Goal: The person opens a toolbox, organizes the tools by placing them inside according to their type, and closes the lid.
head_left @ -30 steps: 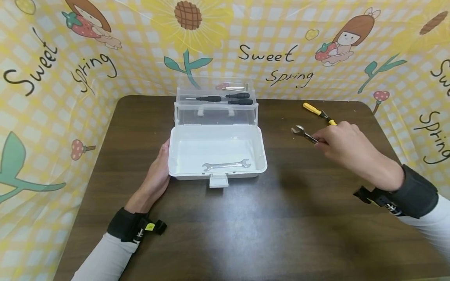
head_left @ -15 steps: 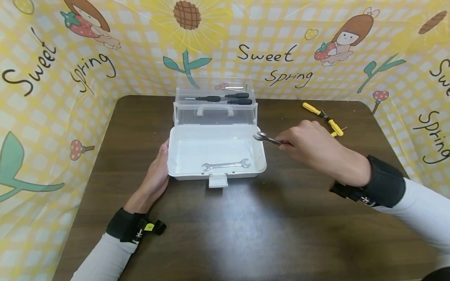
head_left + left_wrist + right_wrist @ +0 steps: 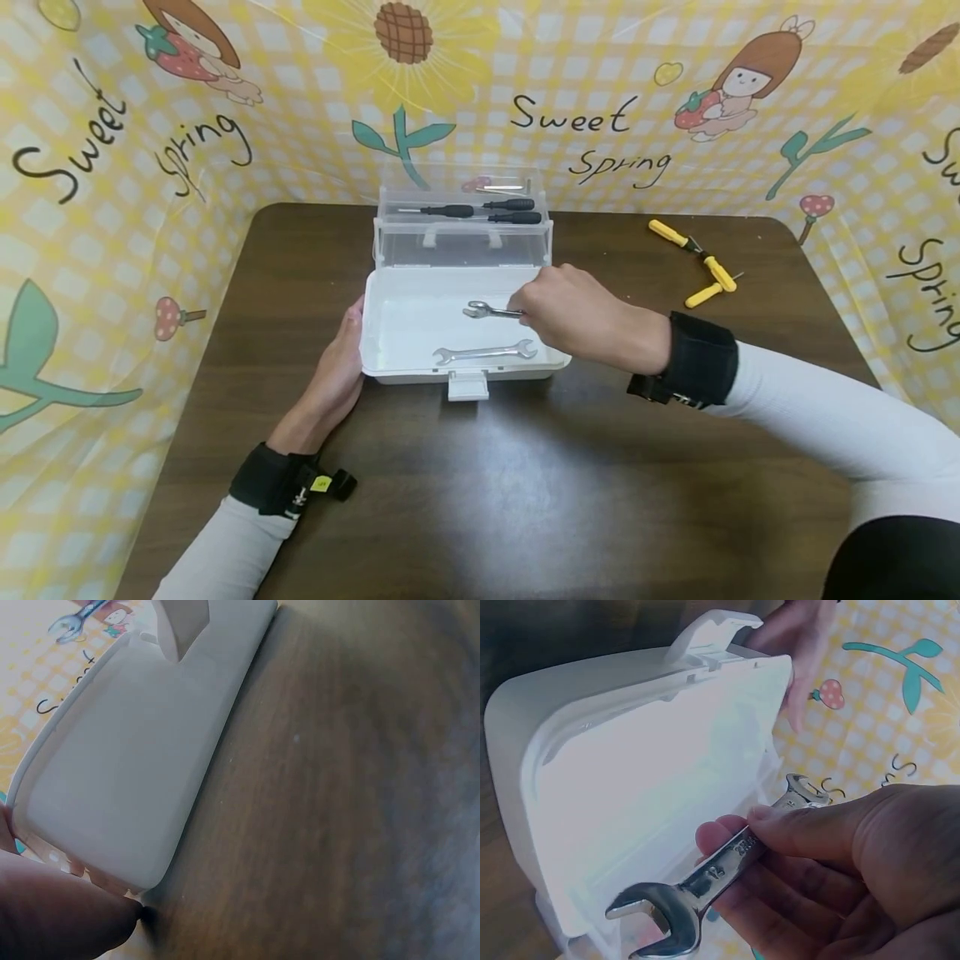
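Note:
A white toolbox (image 3: pixel 405 312) stands with its clear lid tipped back and its latch (image 3: pixel 468 386) facing the front. My left hand (image 3: pixel 326 379) lies along the box's left side, its fingers extended against the wall; the left wrist view catches one digit (image 3: pixel 67 907) at that end. Over the box's right half, my right hand (image 3: pixel 585 321) pinches a shiny open-end wrench (image 3: pixel 720 874) between thumb and fingers, one forked end pointing left over the inside. A second open-end wrench (image 3: pixel 483 353) lies inside along the front wall.
Several black-handled screwdrivers (image 3: pixel 448 211) lie in the clear lid tray (image 3: pixel 390 229) at the back. Yellow-handled tools (image 3: pixel 722 273) lie at the right rear of the brown table (image 3: pixel 480 483). A yellow checked cloth (image 3: pixel 300 150) hangs around the back and sides.
My right hand has carried the wrench left from beside the yellow-handled tools to over the toolbox. My left hand has stayed at the box's side.

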`<state>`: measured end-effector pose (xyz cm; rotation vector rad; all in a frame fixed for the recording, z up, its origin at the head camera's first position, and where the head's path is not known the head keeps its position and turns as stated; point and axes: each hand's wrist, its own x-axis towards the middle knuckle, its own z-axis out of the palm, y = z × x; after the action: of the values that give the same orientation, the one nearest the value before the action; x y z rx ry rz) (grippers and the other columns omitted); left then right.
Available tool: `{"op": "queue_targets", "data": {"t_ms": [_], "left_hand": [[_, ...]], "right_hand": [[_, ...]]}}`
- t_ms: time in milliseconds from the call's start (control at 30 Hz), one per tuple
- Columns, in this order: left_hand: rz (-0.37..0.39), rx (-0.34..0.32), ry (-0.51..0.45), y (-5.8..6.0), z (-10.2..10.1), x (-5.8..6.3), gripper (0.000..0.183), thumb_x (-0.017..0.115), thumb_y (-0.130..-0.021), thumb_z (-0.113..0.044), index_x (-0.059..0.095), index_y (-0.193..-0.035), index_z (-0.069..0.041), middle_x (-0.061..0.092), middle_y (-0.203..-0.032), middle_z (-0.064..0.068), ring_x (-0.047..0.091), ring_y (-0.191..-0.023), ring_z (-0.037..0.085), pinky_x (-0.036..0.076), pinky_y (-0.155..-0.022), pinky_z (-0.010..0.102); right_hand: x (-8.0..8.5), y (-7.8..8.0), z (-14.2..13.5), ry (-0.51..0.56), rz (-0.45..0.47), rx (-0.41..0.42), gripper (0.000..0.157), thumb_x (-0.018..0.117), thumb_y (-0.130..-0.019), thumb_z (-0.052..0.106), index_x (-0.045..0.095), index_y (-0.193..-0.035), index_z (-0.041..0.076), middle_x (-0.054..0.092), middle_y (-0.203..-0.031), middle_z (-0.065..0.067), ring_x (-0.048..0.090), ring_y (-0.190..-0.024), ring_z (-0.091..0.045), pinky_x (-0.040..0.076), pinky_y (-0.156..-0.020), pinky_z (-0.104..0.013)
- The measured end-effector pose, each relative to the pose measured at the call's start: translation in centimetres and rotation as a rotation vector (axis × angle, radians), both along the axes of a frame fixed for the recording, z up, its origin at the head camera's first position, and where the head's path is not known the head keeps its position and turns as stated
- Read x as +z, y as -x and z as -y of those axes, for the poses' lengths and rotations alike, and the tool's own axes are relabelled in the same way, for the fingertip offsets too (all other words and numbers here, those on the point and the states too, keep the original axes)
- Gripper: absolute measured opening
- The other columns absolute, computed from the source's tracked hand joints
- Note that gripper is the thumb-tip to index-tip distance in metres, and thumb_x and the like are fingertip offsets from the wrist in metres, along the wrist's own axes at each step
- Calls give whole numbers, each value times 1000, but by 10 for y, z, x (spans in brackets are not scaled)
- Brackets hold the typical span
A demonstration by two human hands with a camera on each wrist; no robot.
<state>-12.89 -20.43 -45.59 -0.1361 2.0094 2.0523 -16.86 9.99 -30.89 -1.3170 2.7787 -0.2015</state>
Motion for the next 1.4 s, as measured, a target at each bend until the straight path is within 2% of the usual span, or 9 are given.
{"op": "queue_targets", "data": {"t_ms": [167,433,667,867,1167,1400], "left_hand": [[-1,5,0,0,0,0,71,22,-97,-63,5,-159,-33,4,-165,-13,8,-147,5,12,-119,38],[9,12,6,0,0,-1,71,22,-97,-63,5,-159,-34,4,-165,-12,8,-147,5,12,-119,37],[12,19,8,-1,0,-1,71,22,-97,-63,5,-159,-34,3,-165,-12,8,-147,6,12,-119,38],[14,16,13,0,1,-1,71,22,-97,-63,6,-159,-34,4,-165,-13,9,-147,6,12,-119,38],[11,6,7,0,0,0,69,22,-97,-63,6,-159,-35,4,-165,-14,9,-147,5,13,-119,38],[12,13,9,0,1,-1,72,23,-96,-65,6,-159,-34,4,-165,-13,8,-147,6,11,-119,38]], "right_hand": [[-8,4,13,-28,10,20,15,63,-89,3,77,-91,7,70,-76,-1,58,-63,-13,50,-56,-31],[-25,10,29,-49,-13,56,26,52,-89,-6,73,-81,8,58,-62,-1,49,-57,-16,38,-51,-31],[-43,14,41,-80,40,95,29,50,-87,-9,73,-83,8,60,-66,0,49,-60,-15,43,-56,-31],[-59,19,44,-118,75,77,24,54,-88,-7,72,-85,8,62,-70,-1,53,-62,-14,44,-58,-30],[-84,22,46,-152,50,108,21,52,-91,0,70,-87,10,66,-77,-4,58,-68,-17,51,-63,-34],[-91,24,50,-176,29,116,19,52,-92,2,68,-85,10,66,-79,-4,57,-68,-18,52,-63,-37]]}}
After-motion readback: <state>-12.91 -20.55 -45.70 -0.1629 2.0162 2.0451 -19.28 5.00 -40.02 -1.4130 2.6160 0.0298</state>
